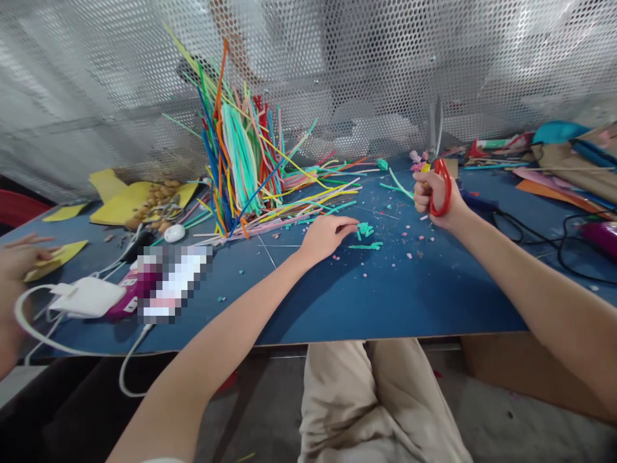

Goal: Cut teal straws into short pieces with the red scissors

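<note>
My left hand is low over the middle of the table. Its fingers are drawn together at a little cluster of teal pipe cleaner pieces, pinching at the cluster's left edge. Just below lies a short, thicker teal pipe cleaner strip. Raised off to the right, my right hand is closed around the red handles of a pair of scissors, with the blades pointing up. Close to that hand are a light green pipe cleaner and a teal fuzzy knot.
A tall bundle of colored pipe cleaners stands at the back left before a perforated metal panel. Further left are yellow sheets, a white charger and another person's hand. Black cables lie at right.
</note>
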`<state>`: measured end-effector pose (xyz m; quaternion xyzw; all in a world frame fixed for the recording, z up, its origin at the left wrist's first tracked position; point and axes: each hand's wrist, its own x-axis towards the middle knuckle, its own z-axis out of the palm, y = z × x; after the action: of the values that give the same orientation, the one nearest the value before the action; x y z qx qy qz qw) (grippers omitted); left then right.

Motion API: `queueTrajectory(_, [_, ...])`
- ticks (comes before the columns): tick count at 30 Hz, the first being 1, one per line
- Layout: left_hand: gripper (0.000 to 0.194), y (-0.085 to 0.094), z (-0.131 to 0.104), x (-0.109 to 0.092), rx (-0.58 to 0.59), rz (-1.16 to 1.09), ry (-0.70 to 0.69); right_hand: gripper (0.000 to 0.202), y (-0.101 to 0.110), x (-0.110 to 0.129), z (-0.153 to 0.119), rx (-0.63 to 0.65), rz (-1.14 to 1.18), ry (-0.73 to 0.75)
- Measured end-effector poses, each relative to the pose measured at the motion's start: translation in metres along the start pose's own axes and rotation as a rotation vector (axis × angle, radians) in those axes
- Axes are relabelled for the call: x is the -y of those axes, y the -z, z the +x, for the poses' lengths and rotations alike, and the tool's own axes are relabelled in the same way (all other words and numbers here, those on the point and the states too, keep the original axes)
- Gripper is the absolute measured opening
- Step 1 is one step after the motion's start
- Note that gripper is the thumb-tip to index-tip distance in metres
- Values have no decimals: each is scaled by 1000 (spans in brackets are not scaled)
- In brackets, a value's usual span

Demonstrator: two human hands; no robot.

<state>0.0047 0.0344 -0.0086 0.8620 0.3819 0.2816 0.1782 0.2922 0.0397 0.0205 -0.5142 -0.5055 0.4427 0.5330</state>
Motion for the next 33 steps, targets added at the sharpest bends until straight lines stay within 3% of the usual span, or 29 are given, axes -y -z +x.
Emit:
queueTrajectory(3, [33,-3,2,-2,-22,1,-22,61,5,-1,4,-112,69,40])
queueTrajectory(12, [20,21,6,26,-155,311,103,59,4,1,-1,-93,68,76])
queueTrajectory(18, [16,23,7,47,-51,506,281,60,-2,-2,-7,-26,-49,70])
queueTrajectory(21, [16,24,9,49,-1,524,288,58,-4,-7,-8,-13,-107,60])
queueTrajectory(24, [17,27,10,44,-64,521,280,56,-8,-13,-8,2,-194,26])
queueTrajectory(28, [21,30,12,33,-196,353,247,59,-13,-15,-8,-10,-323,27])
queueTrajectory(33, [22,25,14,32,-247,294,102,55,-8,-18,-2,-169,-805,165])
